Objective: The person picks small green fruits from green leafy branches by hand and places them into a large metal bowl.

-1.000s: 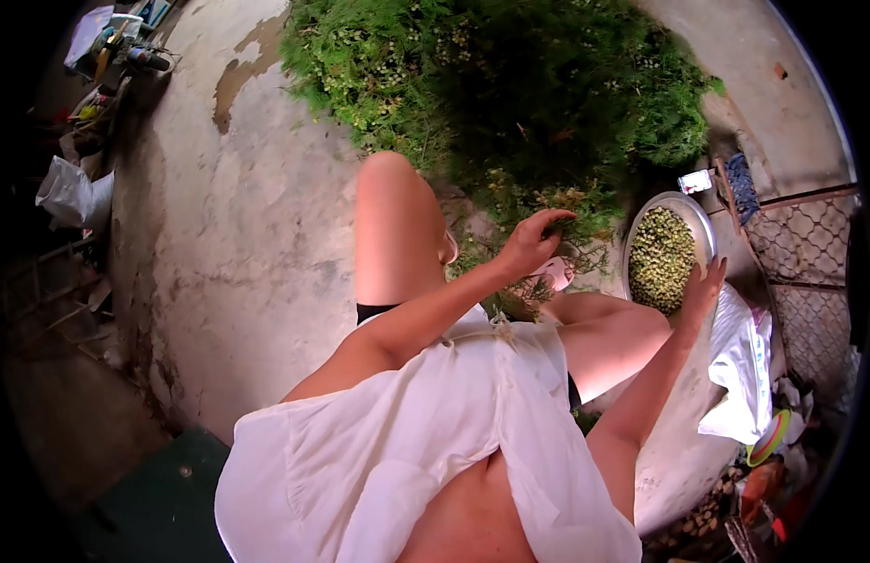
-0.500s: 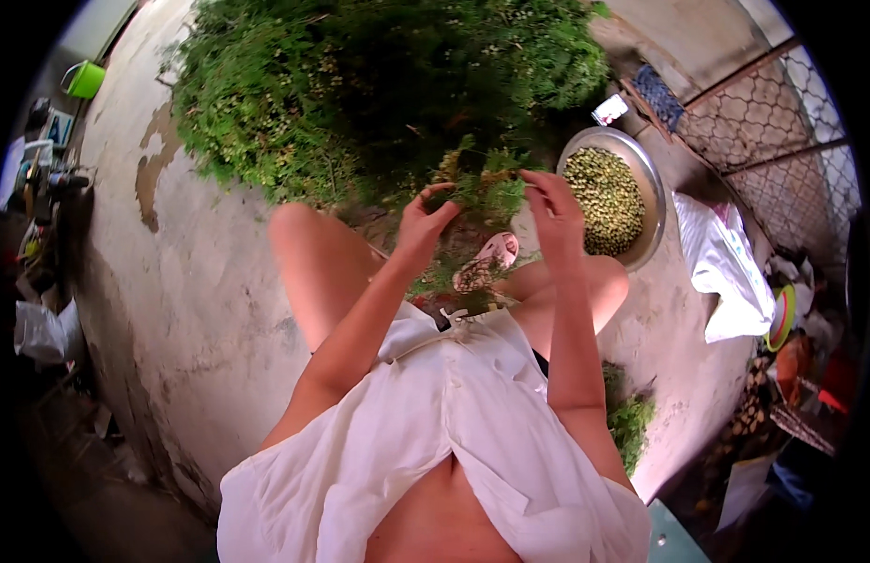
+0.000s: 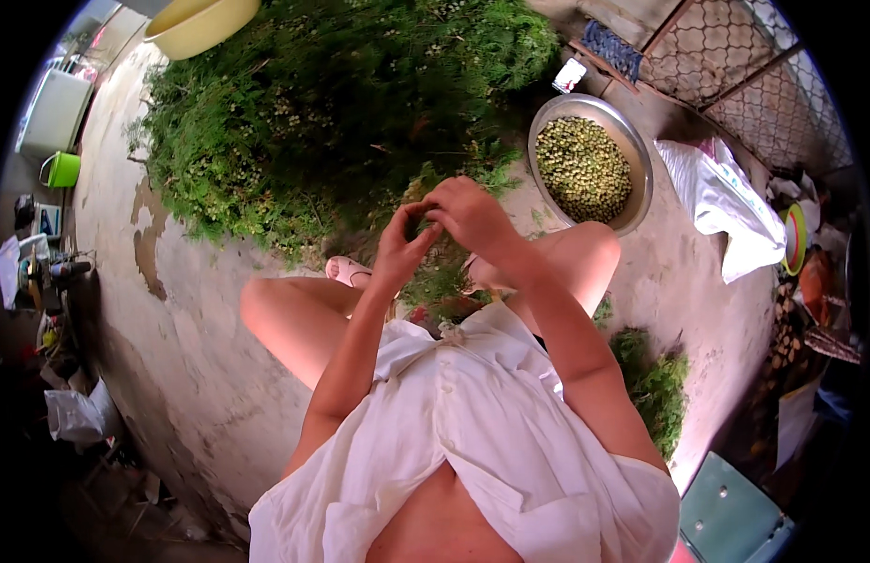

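My left hand (image 3: 402, 248) and my right hand (image 3: 471, 216) meet in front of my knees, fingertips together. Between and just beyond them shows a leafy green sprig (image 3: 424, 182) with yellowish bits. The left fingers are curled round it, and the right fingers pinch at it next to the left ones; exactly what lies between the fingertips is hidden. Ahead spreads a large heap of feathery green branches (image 3: 294, 122) dotted with small pale fruits. A metal basin (image 3: 643, 159) beyond my right knee holds many small round yellow-green fruits (image 3: 583, 171).
A white sack (image 3: 721, 206) lies right of the basin, near a wire-mesh panel (image 3: 726, 61). More greenery (image 3: 653, 389) lies by my right side, with a teal stool (image 3: 731, 507) behind. Far left are a yellow tub (image 3: 196, 30) and a green bucket (image 3: 63, 171).
My hands, apart on either side of the sprig before, have come together, the right moving left. The view has shifted, bringing the yellow tub and more of the teal stool into sight.
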Available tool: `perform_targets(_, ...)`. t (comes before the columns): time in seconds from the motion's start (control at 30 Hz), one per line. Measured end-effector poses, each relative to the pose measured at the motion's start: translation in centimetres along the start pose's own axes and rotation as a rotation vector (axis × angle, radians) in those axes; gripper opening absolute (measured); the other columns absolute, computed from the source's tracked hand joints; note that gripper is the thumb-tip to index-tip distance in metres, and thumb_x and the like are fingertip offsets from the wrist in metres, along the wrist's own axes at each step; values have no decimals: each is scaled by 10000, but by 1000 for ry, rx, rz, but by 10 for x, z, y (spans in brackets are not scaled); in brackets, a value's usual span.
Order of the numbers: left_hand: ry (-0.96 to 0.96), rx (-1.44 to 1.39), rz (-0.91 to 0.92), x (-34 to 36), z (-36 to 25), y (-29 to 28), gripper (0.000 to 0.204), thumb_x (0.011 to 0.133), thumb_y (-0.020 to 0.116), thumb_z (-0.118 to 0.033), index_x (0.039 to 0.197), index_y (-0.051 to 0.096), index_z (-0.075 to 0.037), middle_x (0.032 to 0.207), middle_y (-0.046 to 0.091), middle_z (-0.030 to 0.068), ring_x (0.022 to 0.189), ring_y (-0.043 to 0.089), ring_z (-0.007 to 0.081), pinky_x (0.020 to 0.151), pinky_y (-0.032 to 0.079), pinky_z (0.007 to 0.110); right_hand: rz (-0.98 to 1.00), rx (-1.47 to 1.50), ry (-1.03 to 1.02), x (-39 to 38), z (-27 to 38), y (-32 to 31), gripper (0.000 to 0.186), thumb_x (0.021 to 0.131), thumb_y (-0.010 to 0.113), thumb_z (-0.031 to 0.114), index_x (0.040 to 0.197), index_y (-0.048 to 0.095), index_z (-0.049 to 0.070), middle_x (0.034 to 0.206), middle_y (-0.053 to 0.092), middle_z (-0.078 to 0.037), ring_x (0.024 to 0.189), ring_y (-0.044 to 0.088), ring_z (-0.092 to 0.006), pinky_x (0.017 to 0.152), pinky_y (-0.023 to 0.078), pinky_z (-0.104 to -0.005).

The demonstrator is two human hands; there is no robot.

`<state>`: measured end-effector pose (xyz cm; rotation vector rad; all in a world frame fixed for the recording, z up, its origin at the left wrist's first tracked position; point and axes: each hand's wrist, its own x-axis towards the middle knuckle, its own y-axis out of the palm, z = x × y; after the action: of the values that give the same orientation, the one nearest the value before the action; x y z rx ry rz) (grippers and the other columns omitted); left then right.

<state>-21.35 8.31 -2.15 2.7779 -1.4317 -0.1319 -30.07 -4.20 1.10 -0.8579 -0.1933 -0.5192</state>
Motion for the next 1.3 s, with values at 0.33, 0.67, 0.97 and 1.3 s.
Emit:
perform_targets(0.33, 90, 157, -88, -2, -5, 3, 107, 804, 576, -26, 909, 582, -7, 775, 576, 32, 679, 495, 76, 611, 412, 216, -138, 659, 434, -17, 8, 8, 138, 808, 566, 98, 910, 552, 6, 824, 564, -78, 745, 535, -167, 644, 422, -267)
perform_targets(0.67, 301, 410, -42, 5, -36, 25, 79, 795, 585, -17, 872, 572, -10, 743, 561, 43, 643, 481, 90, 570, 392, 204, -493, 1124, 817, -32, -1, -1, 157, 878, 503, 144, 976, 538, 26, 812, 545, -17, 722, 501, -85, 639, 414, -198)
perform_targets(0.97, -38, 62, -155, -1, -6, -3, 175, 848, 559, -107, 985, 555, 3, 767, 542, -33, 672, 437, 29, 562, 356, 165, -1188, 1615, 586, -53, -94, -85, 175, 882, 406, 32, 962, 528, -64, 961, 566, -127, 866, 546, -163, 742, 461, -223)
perform_targets(1.3, -155, -106, -164, -3, -6, 2, 167, 843, 563, -104, 980, 579, -11, 806, 570, -32, 683, 464, 15, 572, 353, 148, -232, 1217, 906, -46, -13, 24, 174, 842, 513, 86, 1006, 531, 28, 897, 589, -58, 768, 555, -107, 681, 453, -215)
